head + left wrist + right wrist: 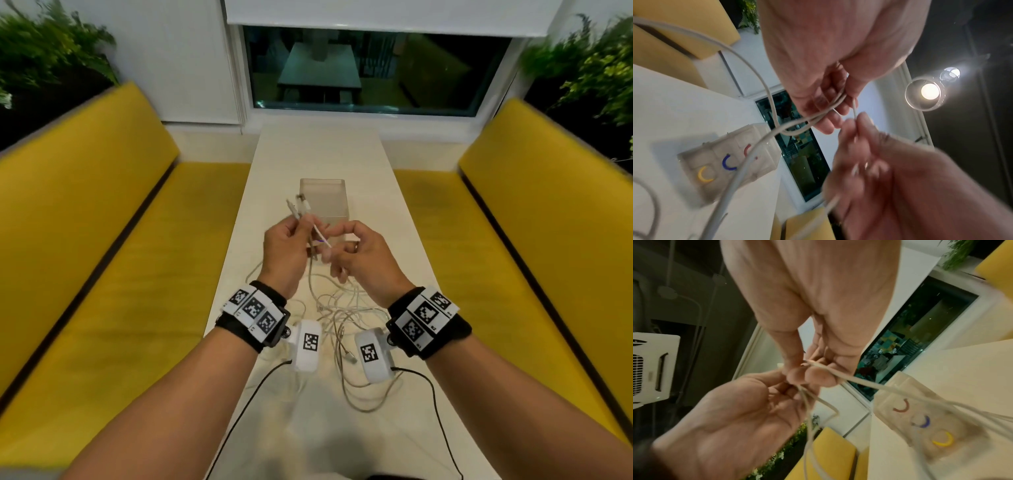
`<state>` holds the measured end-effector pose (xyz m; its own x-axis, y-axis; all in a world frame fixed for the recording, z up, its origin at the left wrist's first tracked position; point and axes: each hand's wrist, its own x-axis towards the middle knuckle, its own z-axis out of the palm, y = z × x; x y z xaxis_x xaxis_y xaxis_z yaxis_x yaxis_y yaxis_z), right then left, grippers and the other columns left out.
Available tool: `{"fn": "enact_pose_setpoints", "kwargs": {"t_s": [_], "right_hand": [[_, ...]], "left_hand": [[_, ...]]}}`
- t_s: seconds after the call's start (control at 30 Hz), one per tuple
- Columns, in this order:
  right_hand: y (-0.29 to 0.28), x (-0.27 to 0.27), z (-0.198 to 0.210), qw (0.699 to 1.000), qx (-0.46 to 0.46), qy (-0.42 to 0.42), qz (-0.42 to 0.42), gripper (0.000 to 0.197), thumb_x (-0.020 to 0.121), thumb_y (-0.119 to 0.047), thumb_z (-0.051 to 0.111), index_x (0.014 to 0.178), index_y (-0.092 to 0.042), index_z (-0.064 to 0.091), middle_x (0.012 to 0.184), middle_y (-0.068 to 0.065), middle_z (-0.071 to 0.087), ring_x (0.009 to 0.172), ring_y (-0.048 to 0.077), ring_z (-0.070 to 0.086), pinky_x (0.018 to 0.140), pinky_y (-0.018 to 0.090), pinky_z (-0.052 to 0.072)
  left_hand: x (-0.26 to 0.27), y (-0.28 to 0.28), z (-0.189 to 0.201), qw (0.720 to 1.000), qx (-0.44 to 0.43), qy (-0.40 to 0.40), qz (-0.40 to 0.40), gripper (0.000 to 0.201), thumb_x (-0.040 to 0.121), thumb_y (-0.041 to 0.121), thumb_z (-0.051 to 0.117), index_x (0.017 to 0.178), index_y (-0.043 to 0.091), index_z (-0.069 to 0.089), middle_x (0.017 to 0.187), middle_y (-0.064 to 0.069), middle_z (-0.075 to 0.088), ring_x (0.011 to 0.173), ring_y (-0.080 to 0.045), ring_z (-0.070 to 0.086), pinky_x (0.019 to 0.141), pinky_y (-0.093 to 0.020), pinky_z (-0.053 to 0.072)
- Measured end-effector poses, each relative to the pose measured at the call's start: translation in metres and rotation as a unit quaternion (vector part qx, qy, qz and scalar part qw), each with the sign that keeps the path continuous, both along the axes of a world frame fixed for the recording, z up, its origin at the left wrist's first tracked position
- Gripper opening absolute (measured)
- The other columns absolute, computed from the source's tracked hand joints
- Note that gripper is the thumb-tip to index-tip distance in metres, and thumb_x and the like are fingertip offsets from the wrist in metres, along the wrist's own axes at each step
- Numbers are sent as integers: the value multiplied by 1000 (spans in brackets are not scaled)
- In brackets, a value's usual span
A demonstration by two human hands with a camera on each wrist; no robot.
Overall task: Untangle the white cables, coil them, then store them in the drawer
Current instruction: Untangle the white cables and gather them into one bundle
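At centre frame in the head view, we are gripping several thin white cables in our left hand, plug ends sticking up, while our right hand is pinching one strand beside it. The rest is lying tangled low in the frame on the long white table. The translucent plastic drawer box is sitting just above our hands. Pulling hard now is risking tightening the tangle, or dragging loops off the table.
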<state>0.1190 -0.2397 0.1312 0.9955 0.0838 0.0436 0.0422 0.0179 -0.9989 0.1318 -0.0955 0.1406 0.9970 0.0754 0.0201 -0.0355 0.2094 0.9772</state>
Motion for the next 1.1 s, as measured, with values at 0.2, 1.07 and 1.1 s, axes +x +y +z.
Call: {"fn": "enact_pose_setpoints", "kwargs": {"t_s": [0.2,1.07,1.1], "right_hand": [[-26,-10,-59,990,-124,63,38,33,96,-26,65,83,4,68,59,7,52,56,21,45,54,29,40],[-1,2,-10,984,-160,-33,68,28,99,1,42,72,4,52,62,-2,46,49,-1,36,54,23,29],[-2,2,-13,982,-168,-42,68,28,99,0,43,72,1,51,65,1,45,49,-1,37,54,21,29]], "left_hand": [[25,27,23,996,-63,-29,51,27,108,23,42,87,12,55,64,-2,56,52,-18,56,55,-34,54],[-3,-9,-9,982,173,-63,-34,32,91,22,73,68,5,58,54,2,56,49,-9,49,52,-27,45],[-2,-9,-9,981,183,-63,-28,33,91,22,72,70,1,59,56,-5,57,50,-11,51,51,-30,47]]}}
